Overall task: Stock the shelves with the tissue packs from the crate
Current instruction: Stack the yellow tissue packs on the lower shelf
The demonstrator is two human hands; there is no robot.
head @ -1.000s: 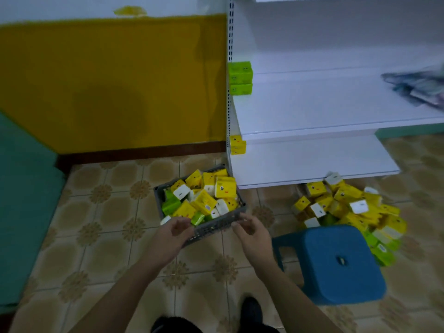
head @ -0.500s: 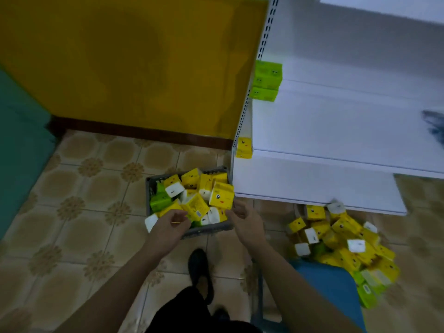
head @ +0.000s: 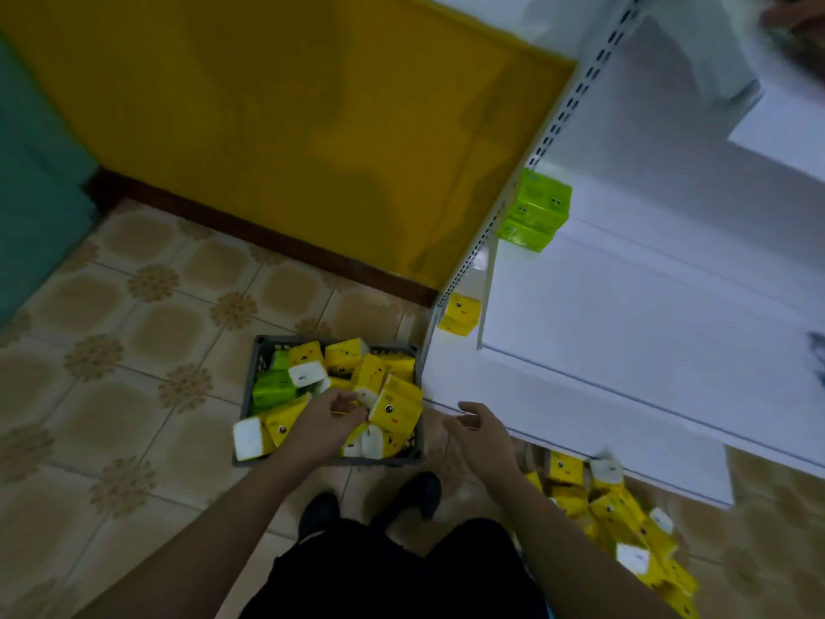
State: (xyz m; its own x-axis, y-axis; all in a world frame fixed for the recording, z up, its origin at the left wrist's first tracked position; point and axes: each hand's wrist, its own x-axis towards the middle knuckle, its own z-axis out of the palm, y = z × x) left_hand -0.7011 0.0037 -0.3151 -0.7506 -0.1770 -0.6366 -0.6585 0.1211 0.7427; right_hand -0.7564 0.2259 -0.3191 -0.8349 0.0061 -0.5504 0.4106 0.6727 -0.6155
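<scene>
- Where the person stands, black trousers (head: 402, 574) and two dark shoes (head: 319, 511) fill the near edge of the view, on a patterned tiled floor (head: 134, 350).
- The left grip (head: 328, 422) reaches down into a grey crate (head: 330, 461). Its fingers (head: 348, 402) are curled onto the yellow packs, and I cannot tell whether they close on one.
- The right grip (head: 477, 433) hovers just to the right of the crate with its fingers loosely bent, holding nothing.
- The crate sits on the floor just ahead of the shoes and close to the left corner of the shelves. The tissue packs (head: 397, 406) lie jumbled inside, mostly yellow with small faces printed on them, and some show white ends.
- A green pack (head: 273, 390) lies at the crate's left side, and a white-ended pack (head: 250, 437) hangs over its near left corner.
- To the right, a loose pile of packs (head: 625, 520) lies on the floor under the front of the lowest shelf.
- The white shelves (head: 625, 350) rise beyond the crate. A single yellow pack (head: 460, 314) stands at the left end, beside the slotted upright (head: 558, 122).
- Higher up, stacked green packs (head: 540, 207) sit at the left end of another shelf.
- Behind everything runs a yellow wall (head: 290, 127) with a brown skirting (head: 268, 234), and a teal surface (head: 35, 172) is at the far left.
</scene>
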